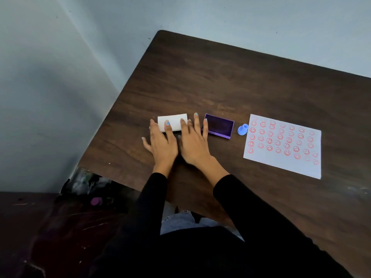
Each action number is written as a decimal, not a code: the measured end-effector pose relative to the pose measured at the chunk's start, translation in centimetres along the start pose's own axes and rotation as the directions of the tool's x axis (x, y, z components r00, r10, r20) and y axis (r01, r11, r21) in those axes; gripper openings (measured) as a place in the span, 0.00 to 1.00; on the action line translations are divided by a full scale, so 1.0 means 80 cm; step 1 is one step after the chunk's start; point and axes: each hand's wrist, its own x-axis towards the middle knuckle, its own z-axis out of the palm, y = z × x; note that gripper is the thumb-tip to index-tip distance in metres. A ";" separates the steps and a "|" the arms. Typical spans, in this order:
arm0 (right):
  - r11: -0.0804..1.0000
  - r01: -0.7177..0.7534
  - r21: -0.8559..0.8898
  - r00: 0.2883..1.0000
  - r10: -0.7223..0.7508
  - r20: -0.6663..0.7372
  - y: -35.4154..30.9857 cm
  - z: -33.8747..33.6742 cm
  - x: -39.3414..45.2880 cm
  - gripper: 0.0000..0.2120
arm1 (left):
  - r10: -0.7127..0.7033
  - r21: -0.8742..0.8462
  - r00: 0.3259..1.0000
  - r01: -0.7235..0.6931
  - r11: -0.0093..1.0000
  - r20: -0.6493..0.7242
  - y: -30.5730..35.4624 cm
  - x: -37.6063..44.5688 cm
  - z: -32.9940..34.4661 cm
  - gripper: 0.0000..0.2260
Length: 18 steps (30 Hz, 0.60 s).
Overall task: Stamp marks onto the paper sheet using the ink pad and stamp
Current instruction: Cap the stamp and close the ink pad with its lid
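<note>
A white paper sheet (283, 145) covered with several rows of red smiley stamp marks lies flat at the right of the table. A small blue stamp (242, 129) lies on its side just left of the sheet. Left of that sits an open purple ink pad (218, 126). My left hand (160, 143) and my right hand (192, 141) lie flat side by side with fingers spread, pressing on a white rolled or folded paper (172, 122). My right hand's little finger reaches the ink pad's left edge. Neither hand holds the stamp.
The dark wooden table (220, 81) has its left edge and far corner close to a grey wall. On the floor below the left edge lie plastic bags and a pink cap (96, 201). My black sleeves cross the near table edge.
</note>
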 end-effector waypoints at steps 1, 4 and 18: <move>0.999 -0.024 0.047 0.998 0.027 -0.052 0.001 -0.003 -0.002 0.26 | 0.010 -0.033 1.000 -0.010 0.999 0.000 0.003 -0.002 0.001 0.25; 0.973 -0.087 0.215 0.952 0.145 -0.268 0.009 -0.016 -0.010 0.26 | 0.114 -0.123 0.993 -0.111 0.986 0.012 0.018 -0.008 0.006 0.23; 0.826 -0.302 0.476 0.839 0.468 -0.279 0.073 -0.011 -0.063 0.33 | 0.343 -0.268 0.886 -0.264 0.927 0.313 0.049 -0.044 0.076 0.26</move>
